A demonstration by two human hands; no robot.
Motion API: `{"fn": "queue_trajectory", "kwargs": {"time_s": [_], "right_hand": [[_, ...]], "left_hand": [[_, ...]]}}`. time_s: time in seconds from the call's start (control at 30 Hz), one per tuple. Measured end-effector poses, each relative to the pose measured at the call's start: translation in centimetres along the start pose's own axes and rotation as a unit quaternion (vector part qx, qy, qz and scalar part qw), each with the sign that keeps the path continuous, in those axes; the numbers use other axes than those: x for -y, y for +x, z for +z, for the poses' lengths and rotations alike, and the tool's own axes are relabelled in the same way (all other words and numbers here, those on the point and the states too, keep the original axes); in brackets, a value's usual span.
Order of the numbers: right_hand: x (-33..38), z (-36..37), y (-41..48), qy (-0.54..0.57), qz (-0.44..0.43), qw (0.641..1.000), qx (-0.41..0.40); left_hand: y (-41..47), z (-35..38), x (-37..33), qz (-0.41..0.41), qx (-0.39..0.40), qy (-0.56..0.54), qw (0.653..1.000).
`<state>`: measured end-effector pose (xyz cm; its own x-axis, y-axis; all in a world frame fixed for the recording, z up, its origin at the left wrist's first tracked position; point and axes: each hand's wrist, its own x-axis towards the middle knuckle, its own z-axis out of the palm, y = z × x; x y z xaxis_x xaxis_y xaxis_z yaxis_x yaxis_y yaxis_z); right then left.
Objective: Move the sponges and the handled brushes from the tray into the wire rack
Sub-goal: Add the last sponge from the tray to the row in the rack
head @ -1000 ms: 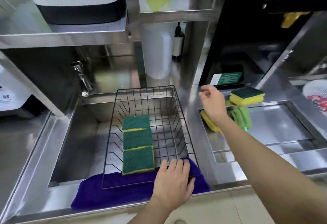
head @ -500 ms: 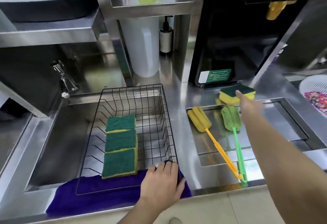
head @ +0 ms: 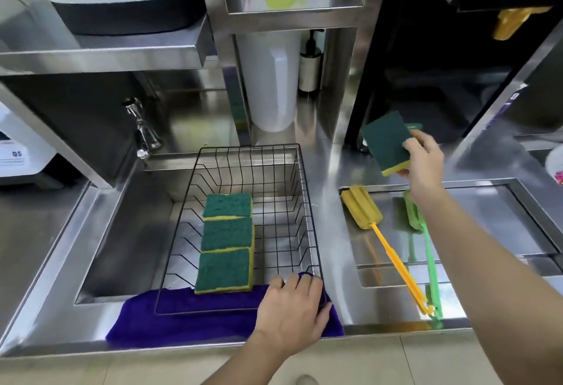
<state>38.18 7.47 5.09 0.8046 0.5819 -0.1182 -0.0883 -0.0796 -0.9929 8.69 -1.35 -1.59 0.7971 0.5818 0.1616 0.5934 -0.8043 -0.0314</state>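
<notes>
Right hand (head: 422,159) closed on a scouring sponge (head: 387,142), pinched at its near right corner, dark green pad facing the camera, yellow foam edge along the bottom. Sponge is held in the air, above and behind the tray (head: 487,234), right of the wire rack (head: 300,189).

Left hand (head: 291,305) lies flat, fingers spread, on the rack's near right corner and the purple cloth (head: 182,320) under it; bracing rather than gripping anything.

Handling, by judgement: sponge looks light and soft, foam will squash under a pinch, scouring face rough enough not to slip. Corner hold lets it swing; edges across the short side would steady it.

In the rack: three sponges (head: 227,241) in a row along the left of middle, green side up, touching end to end. Free floor to their right.

In the tray: yellow handled brush (head: 362,209) and green handled brush (head: 426,250), side by side, handles overhanging the tray's near rim onto the steel surface (head: 329,171). Thin stiff plastic handles, foam heads; take them by the handle mid-length.
</notes>
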Motion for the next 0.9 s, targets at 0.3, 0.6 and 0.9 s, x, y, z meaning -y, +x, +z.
{"fn": "queue_trajectory", "kwargs": {"time_s": [0.3, 0.6, 0.9], "right_hand": [[-0.8, 7.4, -5.6, 0.089, 0.076, 0.981, 0.156], [-1.7, 16.6, -9.5, 0.056, 0.186, 0.935, 0.297], [-5.0, 22.2, -8.5, 0.009, 0.197, 0.952, 0.232]], "left_hand": [[-3.8, 0.3, 5.3, -0.049, -0.063, 0.029, 0.996], [-6.4, 0.8, 8.4, -0.094, -0.127, 0.014, 0.987], [-6.6, 1.1, 8.6, -0.068, -0.146, -0.031, 0.987]]}}
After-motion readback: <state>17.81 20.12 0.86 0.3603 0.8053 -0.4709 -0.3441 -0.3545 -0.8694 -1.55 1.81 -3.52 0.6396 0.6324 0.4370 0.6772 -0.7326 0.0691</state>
